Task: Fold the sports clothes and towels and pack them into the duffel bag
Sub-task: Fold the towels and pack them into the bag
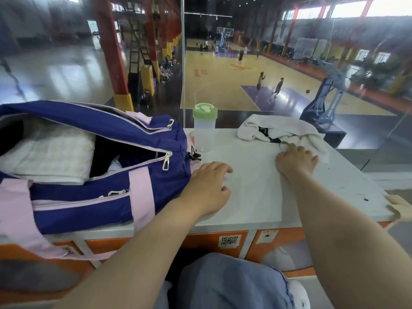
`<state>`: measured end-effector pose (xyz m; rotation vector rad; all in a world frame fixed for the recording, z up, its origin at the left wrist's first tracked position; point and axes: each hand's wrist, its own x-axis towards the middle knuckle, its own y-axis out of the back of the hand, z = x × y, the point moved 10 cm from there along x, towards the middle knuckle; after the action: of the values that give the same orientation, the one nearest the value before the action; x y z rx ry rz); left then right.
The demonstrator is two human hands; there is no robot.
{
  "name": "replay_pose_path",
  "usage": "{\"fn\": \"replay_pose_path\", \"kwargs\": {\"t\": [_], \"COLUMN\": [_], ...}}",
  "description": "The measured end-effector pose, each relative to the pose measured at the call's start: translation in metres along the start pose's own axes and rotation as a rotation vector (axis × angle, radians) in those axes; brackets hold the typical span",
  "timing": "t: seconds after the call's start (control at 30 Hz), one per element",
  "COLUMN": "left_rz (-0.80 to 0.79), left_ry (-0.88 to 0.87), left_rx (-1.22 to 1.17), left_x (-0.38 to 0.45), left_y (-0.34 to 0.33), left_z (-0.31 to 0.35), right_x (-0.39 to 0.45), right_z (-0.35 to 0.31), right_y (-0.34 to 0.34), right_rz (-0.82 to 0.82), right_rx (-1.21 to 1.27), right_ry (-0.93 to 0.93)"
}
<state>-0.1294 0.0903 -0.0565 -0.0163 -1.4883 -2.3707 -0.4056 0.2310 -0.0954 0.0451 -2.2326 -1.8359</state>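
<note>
A purple duffel bag (153, 175) with pink straps lies unzipped on the left of the white countertop (252, 192). A folded white towel (53, 152) sits inside it beside something dark. At the back right lies a crumpled white towel (287, 127) with a black garment (266, 133) showing in its folds. My right hand (294, 160) reaches to the towel's near edge, fingers curled onto the cloth. My left hand (209, 186) hovers with loosely curled fingers next to the bag's right end, holding nothing.
A clear plastic bottle (204, 130) with a green lid stands between the bag and the towel. A glass wall runs along the counter's far edge, with a basketball court below. Orange lockers (276, 239) lie under the counter. My knees are at the bottom.
</note>
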Motion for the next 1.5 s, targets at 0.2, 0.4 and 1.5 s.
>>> {"fn": "replay_pose_path", "kwargs": {"t": [0.2,0.4,1.5], "left_rz": [-0.08,-0.164,0.106], "left_ry": [0.002,-0.013,-0.533], "left_rx": [0.043,0.085,0.45], "left_x": [0.0,-0.001,-0.028], "left_y": [-0.015,-0.035,-0.067], "left_z": [0.002,0.003,0.103], "right_x": [-0.028,-0.083,-0.203], "right_z": [-0.006,0.004,0.048], "right_y": [0.02,0.037,0.047], "right_rz": [0.083,0.04,0.05], "right_rx": [-0.044,0.32,0.547], "right_ry": [0.108,0.089,0.131]}}
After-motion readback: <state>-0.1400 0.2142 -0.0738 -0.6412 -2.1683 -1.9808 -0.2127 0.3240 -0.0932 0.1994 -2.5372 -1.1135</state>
